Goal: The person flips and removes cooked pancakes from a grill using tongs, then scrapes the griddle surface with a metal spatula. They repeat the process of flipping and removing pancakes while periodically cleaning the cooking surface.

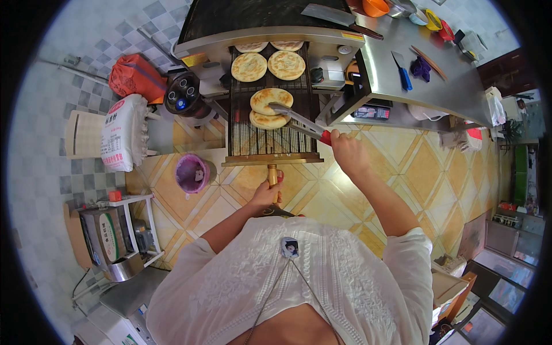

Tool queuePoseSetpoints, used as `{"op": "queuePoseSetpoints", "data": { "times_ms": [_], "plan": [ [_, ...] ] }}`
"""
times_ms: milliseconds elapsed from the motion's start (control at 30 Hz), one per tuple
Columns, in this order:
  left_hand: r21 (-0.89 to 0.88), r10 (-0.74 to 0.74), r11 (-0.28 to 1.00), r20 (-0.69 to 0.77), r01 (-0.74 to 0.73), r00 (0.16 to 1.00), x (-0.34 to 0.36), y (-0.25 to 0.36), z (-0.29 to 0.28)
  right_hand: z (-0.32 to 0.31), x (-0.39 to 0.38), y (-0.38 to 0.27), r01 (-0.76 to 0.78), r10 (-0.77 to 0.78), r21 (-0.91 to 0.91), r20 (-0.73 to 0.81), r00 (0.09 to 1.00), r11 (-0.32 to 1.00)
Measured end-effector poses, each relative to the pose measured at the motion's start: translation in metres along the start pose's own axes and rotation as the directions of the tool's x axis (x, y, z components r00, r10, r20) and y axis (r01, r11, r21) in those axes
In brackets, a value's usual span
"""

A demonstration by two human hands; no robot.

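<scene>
My left hand (265,193) is closed round the wooden handle (272,173) of a pulled-out wire rack (247,148), which extends from under a dark griddle. In my right hand (349,154) is a pair of metal tongs (307,123) with a red grip. Their tip meets a browned round flatbread (270,99) on the rack; whether they pinch it cannot be made out. That flatbread partly covers another flatbread (269,121). Farther back lie a flatbread at left (249,67) and one at right (286,65), with two more partly hidden under the griddle's edge.
A cleaver (330,14) rests across the griddle's (241,16) right edge. The steel counter (397,86) at right holds a blue-handled knife (403,75) and bowls. On the left are a lined bin (191,173), a black round cooker (185,95) and a white sack (122,133).
</scene>
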State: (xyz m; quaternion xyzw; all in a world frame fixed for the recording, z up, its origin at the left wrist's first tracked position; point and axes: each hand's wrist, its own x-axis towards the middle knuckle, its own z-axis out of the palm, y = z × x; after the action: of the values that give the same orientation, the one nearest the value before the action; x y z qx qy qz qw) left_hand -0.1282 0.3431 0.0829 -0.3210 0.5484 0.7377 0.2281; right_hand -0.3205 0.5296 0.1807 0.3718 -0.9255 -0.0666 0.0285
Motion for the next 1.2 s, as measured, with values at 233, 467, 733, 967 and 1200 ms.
{"op": "queuePoseSetpoints", "data": {
  "times_ms": [233, 467, 733, 967, 1200],
  "plan": [
    [-0.041, 0.030, 0.999, -0.006, -0.031, 1.000, -0.002, -0.004, -0.001, 0.007, 0.039, 0.003, -0.087, 0.061, 0.244, 0.113, 0.992, 0.966],
    [-0.049, 0.049, 0.997, -0.035, -0.051, 0.998, -0.003, -0.007, 0.003, 0.014, 0.087, 0.020, -0.204, -0.017, 0.688, 0.300, 0.954, 0.697],
    [-0.053, 0.001, 0.999, -0.072, -0.005, 0.997, -0.012, 0.005, 0.004, 0.051, -0.035, 0.042, -0.516, -0.388, 0.587, 0.341, 0.857, -0.624],
    [0.084, -0.038, 0.996, 0.278, 0.015, 0.960, 0.039, -0.018, -0.052, 0.006, -0.324, 0.017, -0.238, 0.133, 0.564, 0.537, 0.833, -0.790],
    [0.186, -0.120, 0.975, -0.021, 0.122, 0.993, 0.061, 0.001, 0.001, -0.048, -0.575, -0.100, 0.302, 0.740, 0.690, 0.667, 0.086, -0.658]
  ]
}}
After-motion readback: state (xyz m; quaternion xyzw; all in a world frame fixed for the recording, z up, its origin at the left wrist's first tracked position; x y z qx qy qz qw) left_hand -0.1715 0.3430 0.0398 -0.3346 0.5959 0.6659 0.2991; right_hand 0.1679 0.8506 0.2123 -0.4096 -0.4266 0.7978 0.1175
